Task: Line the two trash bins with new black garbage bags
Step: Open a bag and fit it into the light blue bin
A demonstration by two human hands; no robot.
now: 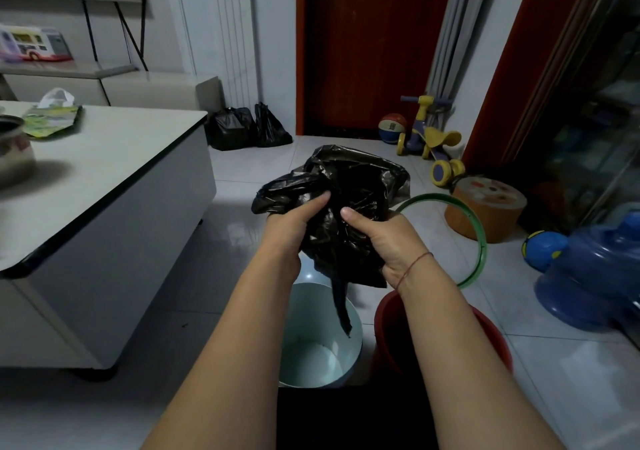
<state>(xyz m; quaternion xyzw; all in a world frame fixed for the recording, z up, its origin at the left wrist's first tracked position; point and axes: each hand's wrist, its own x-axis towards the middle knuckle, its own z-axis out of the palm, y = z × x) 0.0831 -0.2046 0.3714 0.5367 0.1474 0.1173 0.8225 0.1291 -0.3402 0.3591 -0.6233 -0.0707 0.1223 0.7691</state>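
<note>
Two bare hands hold one crumpled black garbage bag (341, 203) up in the air at the middle of the view. Far left, a white counter (114, 158) carries a metal pot (14, 153) and a green tissue pack (53, 118). Beyond its far corner, two filled black bags (247, 127) sit on the tiled floor (242, 172) against the wall. The left hand (289, 231) grips the bag's left side, its fingers (315, 202) curled shut into the plastic with the thumb lying on top. The right hand (384, 238) pinches the right side in the same way, thumb pressed on the film, the other fingers hidden behind it. A thin strip of the bag hangs down between the wrists over the pale blue bin (322, 342), which stands unlined on the floor directly below the hands. Just beside it to the right stands the red bin (491, 331), partly hidden by the right forearm and also bare inside. Behind it a green hoop (479, 238) lies on the floor, then an orange stool (488, 207), a child's scooter (433, 137) near the red door (374, 51), and a blue water jug (595, 269) at the far right.
</note>
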